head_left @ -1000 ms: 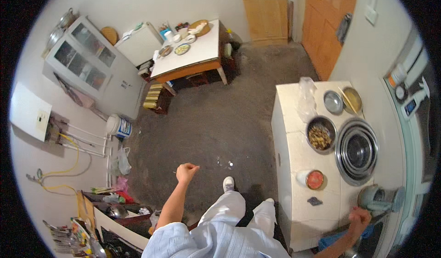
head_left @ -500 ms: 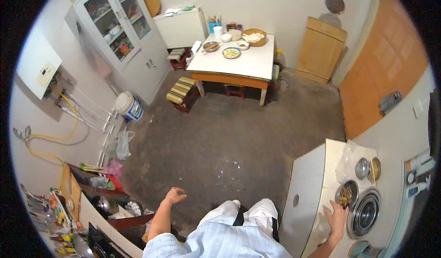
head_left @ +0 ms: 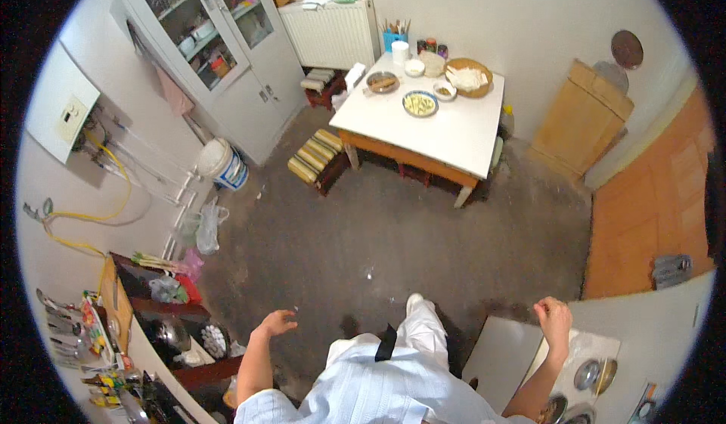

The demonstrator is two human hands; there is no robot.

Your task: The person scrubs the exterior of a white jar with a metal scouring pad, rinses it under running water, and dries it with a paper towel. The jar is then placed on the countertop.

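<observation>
Left hand (head_left: 278,323) hangs open and empty over dark floor (head_left: 333,227); right hand (head_left: 554,320) curls loosely, contents impossible to tell, near a steel bowl (head_left: 586,374) toward the counter (head_left: 605,341)'s far right corner. One white shoe (head_left: 414,301) leads, apparently mid-stride; grasping would call for reaching closer. Ahead, a wicker basket (head_left: 484,88) occupies the white-topped table (head_left: 454,140)'s far right corner

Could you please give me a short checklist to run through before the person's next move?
1. Left grip free: ok, no object shows in it.
2. Right grip free: ok, no object shows in it.
3. Floor free of litter: not ok, a small white scrap lies ahead of the feet.
4. Plate of food safely placed: ok, flat on the table, away from its front edge.
5. Contents of the bowl nearest the right forearm: cannot tell, it is partly hidden.
</observation>
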